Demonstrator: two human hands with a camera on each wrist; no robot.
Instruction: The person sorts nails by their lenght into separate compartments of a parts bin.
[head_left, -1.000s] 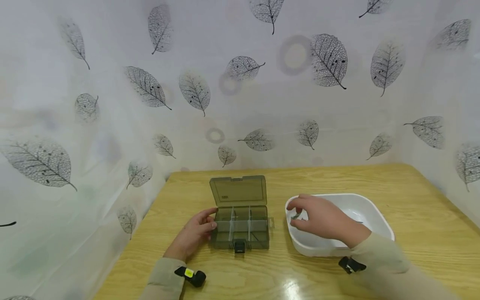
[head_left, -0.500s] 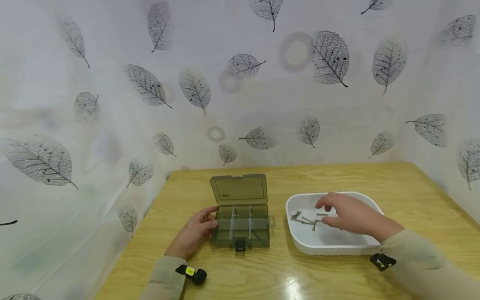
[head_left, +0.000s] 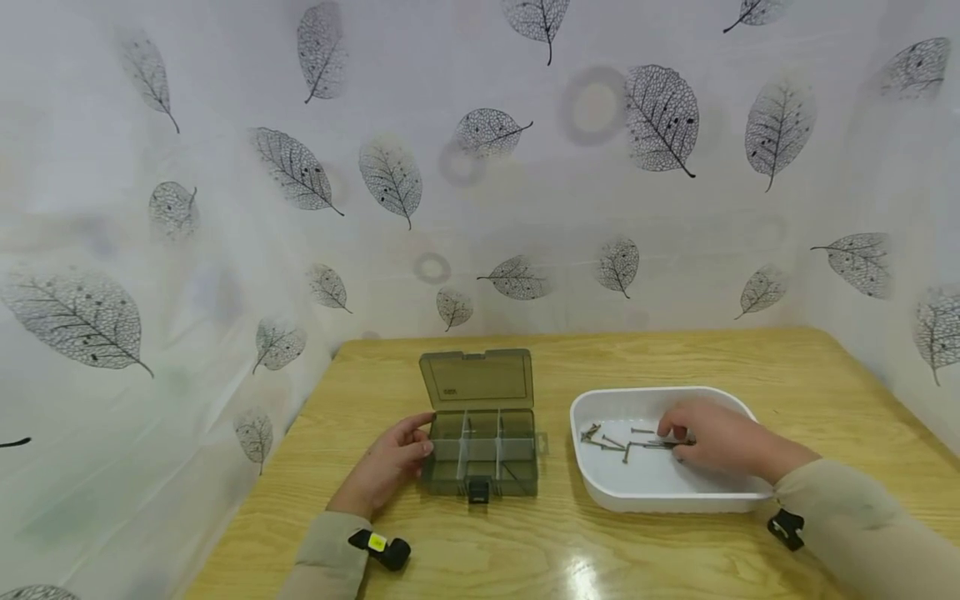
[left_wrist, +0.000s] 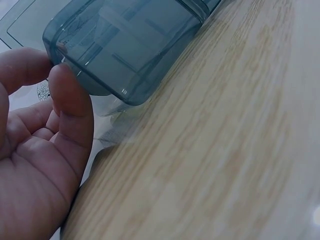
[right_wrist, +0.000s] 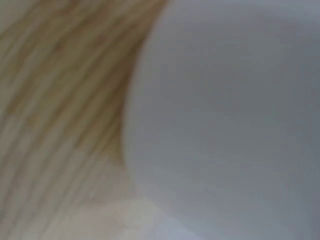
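A smoky translucent compartment box point(head_left: 480, 450) stands with its lid point(head_left: 477, 379) raised. My left hand point(head_left: 390, 462) holds its left side, thumb and index finger at the wall; the left wrist view shows this hand point(left_wrist: 45, 130) at the box's corner point(left_wrist: 125, 55). A thin screw-like piece point(head_left: 512, 472) shows dimly through the front right compartment. To the right, several screws point(head_left: 617, 442) lie in a white tray point(head_left: 667, 502). Inside the tray my right hand point(head_left: 716, 437) bends its fingers down over more screws, thumb and index finger apart. Its palm side is hidden.
Both the box and the tray stand on a wood-grain table point(head_left: 555, 542). A leaf-printed curtain point(head_left: 525, 200) hangs behind it and along the sides. In the blurred right wrist view the tray's outer wall point(right_wrist: 225, 125) fills most of the frame.
My right hand has moved right from the tray's left end, where it was near the screws, and lowered to the tray's middle right. My left hand and the box stay put.
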